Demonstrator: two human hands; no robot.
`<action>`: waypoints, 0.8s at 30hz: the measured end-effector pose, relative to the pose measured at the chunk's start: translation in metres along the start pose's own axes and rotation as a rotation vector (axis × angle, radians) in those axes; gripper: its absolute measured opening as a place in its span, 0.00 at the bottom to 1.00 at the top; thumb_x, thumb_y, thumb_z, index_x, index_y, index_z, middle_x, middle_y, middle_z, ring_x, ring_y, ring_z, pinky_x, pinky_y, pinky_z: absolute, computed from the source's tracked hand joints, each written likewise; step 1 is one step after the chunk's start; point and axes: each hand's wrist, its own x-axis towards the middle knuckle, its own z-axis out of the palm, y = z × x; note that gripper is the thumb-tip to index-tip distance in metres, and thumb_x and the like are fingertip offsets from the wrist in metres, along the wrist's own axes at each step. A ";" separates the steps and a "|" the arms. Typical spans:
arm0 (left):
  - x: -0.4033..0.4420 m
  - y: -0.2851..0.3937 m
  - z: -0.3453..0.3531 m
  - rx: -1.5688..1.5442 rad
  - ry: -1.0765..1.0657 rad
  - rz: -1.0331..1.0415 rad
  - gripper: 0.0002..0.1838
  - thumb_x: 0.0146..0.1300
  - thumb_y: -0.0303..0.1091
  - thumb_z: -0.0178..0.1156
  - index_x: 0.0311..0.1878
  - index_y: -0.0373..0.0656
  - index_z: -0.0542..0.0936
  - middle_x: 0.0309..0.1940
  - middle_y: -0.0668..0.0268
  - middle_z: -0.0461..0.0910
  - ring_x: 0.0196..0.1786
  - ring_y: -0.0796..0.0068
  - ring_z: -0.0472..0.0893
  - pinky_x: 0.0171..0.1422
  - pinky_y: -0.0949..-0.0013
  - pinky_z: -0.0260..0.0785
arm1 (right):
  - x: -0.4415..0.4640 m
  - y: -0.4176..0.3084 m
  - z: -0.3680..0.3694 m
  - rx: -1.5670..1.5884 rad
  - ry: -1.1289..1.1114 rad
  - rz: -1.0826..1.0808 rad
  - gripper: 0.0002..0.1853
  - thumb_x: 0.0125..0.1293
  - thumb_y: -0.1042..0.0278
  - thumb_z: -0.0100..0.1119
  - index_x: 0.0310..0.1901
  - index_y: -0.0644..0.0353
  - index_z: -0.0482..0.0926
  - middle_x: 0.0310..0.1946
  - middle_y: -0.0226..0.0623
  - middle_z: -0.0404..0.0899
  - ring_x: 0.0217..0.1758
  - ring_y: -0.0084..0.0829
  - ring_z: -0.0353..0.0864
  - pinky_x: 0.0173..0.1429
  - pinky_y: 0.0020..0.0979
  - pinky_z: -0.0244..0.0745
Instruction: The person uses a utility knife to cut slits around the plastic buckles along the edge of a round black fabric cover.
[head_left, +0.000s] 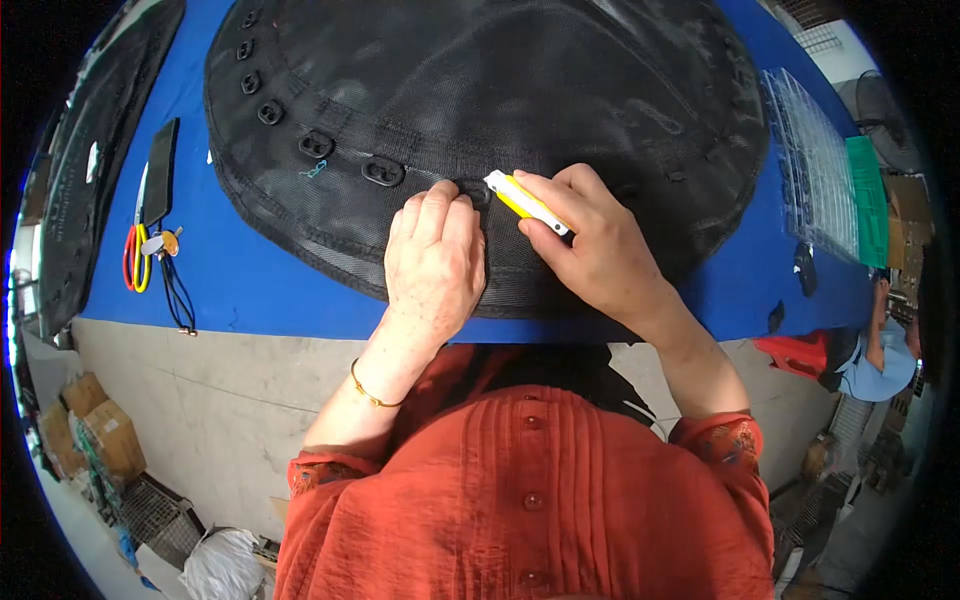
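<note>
A large round piece of black mesh fabric (430, 80) lies on the blue table, with black plastic oval rings (383, 171) along its border. My left hand (435, 255) is closed at the near edge of the fabric, its curled fingertips pressed beside one black ring (476, 193). In my right hand (595, 235) is a yellow and white utility knife (528, 204), gripped between thumb and fingers. The knife's tip points at that same ring, close to my left fingertips. Whether its blade touches the ring or the fabric I cannot tell.
On the blue table (240, 290) at left lie red-and-yellow-handled scissors (137, 258) and a dark strip (160, 172). A clear plastic rack (812, 165) and a green tray (866, 200) are at right. Another person's arm (877, 325) shows at far right. Cardboard boxes (108, 430) stand on the floor.
</note>
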 end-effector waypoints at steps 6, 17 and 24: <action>-0.001 0.000 0.000 0.014 0.008 0.000 0.13 0.64 0.25 0.70 0.52 0.34 0.84 0.57 0.51 0.83 0.55 0.52 0.83 0.61 0.55 0.78 | 0.009 0.004 -0.011 -0.099 -0.065 -0.065 0.25 0.69 0.70 0.73 0.67 0.54 0.83 0.46 0.38 0.81 0.46 0.44 0.88 0.47 0.43 0.87; 0.002 0.004 -0.003 -0.011 0.003 -0.035 0.12 0.66 0.23 0.70 0.51 0.35 0.84 0.55 0.52 0.85 0.55 0.50 0.84 0.62 0.54 0.78 | 0.001 0.005 -0.001 -0.078 0.038 -0.060 0.25 0.71 0.72 0.72 0.70 0.49 0.83 0.47 0.36 0.82 0.43 0.42 0.88 0.45 0.39 0.86; 0.002 0.005 -0.004 0.008 -0.005 -0.030 0.12 0.65 0.23 0.70 0.52 0.35 0.85 0.55 0.52 0.85 0.55 0.50 0.84 0.62 0.55 0.78 | 0.011 0.015 -0.011 -0.119 -0.010 -0.205 0.25 0.68 0.73 0.73 0.67 0.51 0.85 0.47 0.35 0.82 0.42 0.39 0.88 0.45 0.36 0.86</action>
